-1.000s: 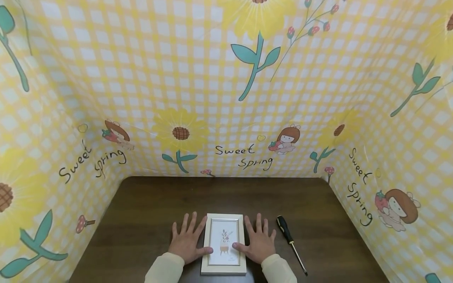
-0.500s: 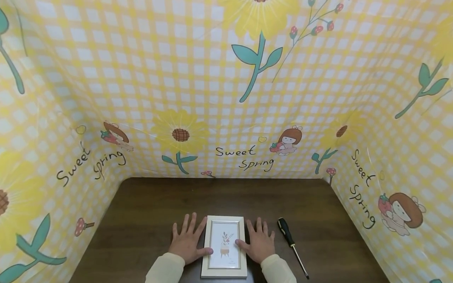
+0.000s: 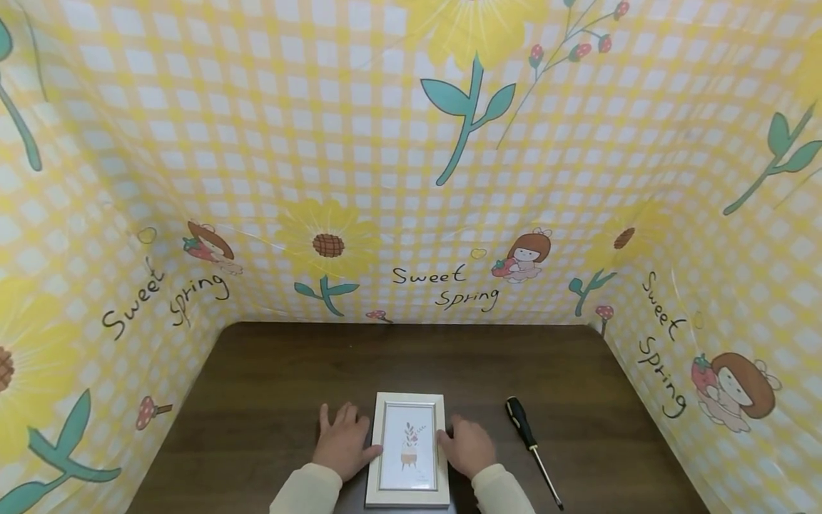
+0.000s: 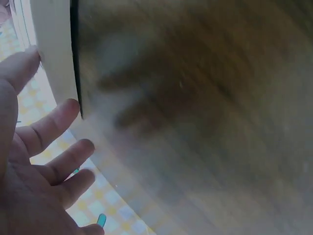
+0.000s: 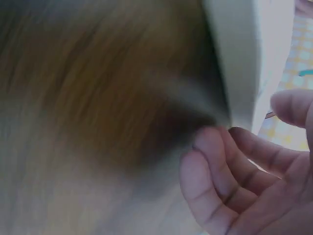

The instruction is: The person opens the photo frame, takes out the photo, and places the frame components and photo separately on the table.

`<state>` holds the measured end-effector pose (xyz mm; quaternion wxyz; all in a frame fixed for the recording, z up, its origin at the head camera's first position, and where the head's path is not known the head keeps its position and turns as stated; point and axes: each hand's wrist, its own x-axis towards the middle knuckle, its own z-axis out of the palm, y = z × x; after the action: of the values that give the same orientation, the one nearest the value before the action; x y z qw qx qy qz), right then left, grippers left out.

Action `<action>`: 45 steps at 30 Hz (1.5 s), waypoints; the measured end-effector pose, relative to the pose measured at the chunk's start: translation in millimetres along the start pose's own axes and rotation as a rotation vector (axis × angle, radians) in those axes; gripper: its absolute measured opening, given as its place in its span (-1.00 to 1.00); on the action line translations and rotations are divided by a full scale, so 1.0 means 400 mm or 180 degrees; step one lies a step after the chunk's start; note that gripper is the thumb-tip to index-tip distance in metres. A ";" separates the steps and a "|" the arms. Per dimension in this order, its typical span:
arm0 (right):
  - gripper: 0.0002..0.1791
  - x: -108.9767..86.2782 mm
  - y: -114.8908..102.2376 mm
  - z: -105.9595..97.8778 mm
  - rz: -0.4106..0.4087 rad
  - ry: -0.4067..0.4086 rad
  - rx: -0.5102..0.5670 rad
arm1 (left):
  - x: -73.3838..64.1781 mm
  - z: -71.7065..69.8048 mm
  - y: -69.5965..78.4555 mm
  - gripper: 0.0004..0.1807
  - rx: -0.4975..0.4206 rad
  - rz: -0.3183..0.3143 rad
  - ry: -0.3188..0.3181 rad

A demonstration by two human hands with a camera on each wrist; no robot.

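I judge the work to be at a very early point, or else finished; the pictures don't settle which. From here I see the frame (image 3: 407,498) whole and face up on the bench (image 3: 289,371), between the hands, with its plant print (image 3: 409,457) in place. The screwdriver (image 3: 523,430) lies untouched to the right, so if the frame needs opening, all of that is left.

My view of the left hand (image 3: 343,446) shows loosely extended fingers, the thumb touching the frame's border; I wouldn't call it a grip. The right hand (image 3: 471,446) has curled fingers at the opposite side and its thumb over the border; I read it as gripping that edge.

I can read "Sweet Spring" three times on the checked cloth (image 3: 411,235). Tiny marks low on the print are illegible, and I make out no brand on the screwdriver.
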<state>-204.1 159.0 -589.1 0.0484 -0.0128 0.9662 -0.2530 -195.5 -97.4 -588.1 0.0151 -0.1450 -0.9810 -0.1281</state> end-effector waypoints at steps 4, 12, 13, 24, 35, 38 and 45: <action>-0.61 -0.006 -0.010 0.005 0.0057 -0.0130 0.0417 | -0.005 -0.001 0.016 -0.55 0.0037 -0.0036 0.0069; -0.49 -0.012 -0.013 0.022 0.0123 -0.0231 0.0706 | -0.011 0.004 0.048 -0.64 -0.0158 -0.0207 -0.0051; -0.49 -0.012 -0.013 0.022 0.0141 -0.0264 0.0744 | -0.012 0.006 0.049 -0.64 -0.0195 -0.0223 -0.0070; -0.51 -0.012 -0.006 0.018 0.0118 -0.0322 0.0850 | -0.009 0.018 0.053 -0.60 -0.0391 -0.0273 -0.0022; -0.36 -0.018 0.002 0.014 -0.0157 -0.0053 0.0884 | -0.009 0.020 0.050 -0.66 -0.0710 -0.0252 0.0158; -0.35 -0.017 0.003 0.013 -0.0215 0.0022 0.0858 | -0.010 0.019 0.049 -0.56 -0.0726 -0.0261 0.0085; -0.32 -0.015 -0.007 0.010 -0.0104 0.0104 0.0852 | -0.005 0.022 0.049 -0.28 -0.0693 -0.0362 -0.0125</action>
<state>-197.9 155.1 -590.7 0.0297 -0.0179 0.9241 -0.3805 -187.8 -77.6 -592.0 -0.0272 -0.0924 -0.9680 -0.2316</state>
